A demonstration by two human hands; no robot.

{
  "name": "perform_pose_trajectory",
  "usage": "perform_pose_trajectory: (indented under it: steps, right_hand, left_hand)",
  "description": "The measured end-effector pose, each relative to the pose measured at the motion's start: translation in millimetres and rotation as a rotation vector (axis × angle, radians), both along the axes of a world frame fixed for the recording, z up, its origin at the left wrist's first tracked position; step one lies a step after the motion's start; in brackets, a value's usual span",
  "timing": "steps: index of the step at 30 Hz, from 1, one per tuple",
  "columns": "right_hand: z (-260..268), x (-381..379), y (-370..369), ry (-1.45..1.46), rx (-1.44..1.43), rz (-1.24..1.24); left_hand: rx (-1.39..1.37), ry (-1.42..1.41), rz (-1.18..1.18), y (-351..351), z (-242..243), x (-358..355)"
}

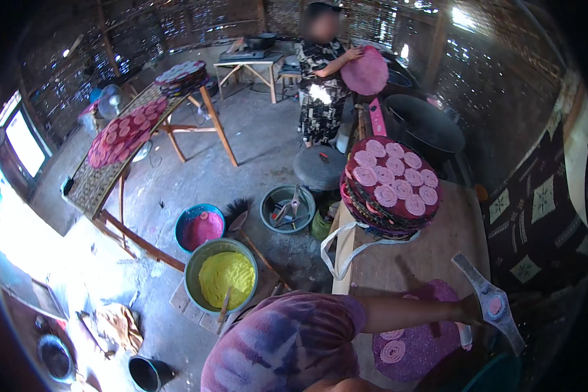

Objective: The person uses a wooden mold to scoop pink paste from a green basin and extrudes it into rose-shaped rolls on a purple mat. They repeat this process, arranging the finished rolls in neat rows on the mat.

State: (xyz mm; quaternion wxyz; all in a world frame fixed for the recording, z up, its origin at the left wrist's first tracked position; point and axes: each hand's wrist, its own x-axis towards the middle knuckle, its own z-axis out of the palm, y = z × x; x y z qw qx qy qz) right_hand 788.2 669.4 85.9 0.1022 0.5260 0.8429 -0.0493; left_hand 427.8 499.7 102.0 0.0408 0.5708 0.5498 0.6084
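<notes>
My left hand (470, 311) is closed around a hand-held dough press (492, 306), gripped below its long two-ended handle. Pink dough shows in the round opening at the press's middle, and a pale tube end sticks out under the hand. Below lies a round purple mat (411, 355) on the brown table. Coiled pink dough spirals (392, 352) rest on its left part; my forearm covers some of the mat. My right hand is out of view.
A stack of round mats (392, 183) bearing pink spirals stands farther along the table (446, 235). A white strap (343, 255) hangs by its edge. Basins hold yellow dough (225, 274) and pink dough (203, 230). Another person (321, 83) holds a pink mat (366, 71) near a large dark pot (424, 125).
</notes>
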Motion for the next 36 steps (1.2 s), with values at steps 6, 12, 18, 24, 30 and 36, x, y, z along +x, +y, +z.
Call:
perform_pose_trajectory:
  steps: [6,12,18,24,30,36]
  right_hand:
    - [1,-3,-3,-0.030,0.007,0.004]
    - [-3,-3,5,-0.052,-0.011,0.017]
    - [-7,43,4,-0.061,-0.009,-0.040]
    - [-10,132,2,-0.190,-0.007,-0.048]
    - [-14,111,0,-0.079,-0.156,-0.209]
    - [14,120,-20,-0.036,-0.132,-0.245]
  left_hand:
    - [0.111,-0.258,-0.090,-13,9,-1]
    - [0.107,-0.304,-0.141,-23,12,-4]
    - [0.163,-0.122,-0.034,-9,17,14]
    - [0.129,-0.094,-0.019,-22,-10,16]
    - [0.052,-0.193,-0.072,-29,-32,-39]
    - [0.127,-0.341,-0.258,-15,-51,-50]
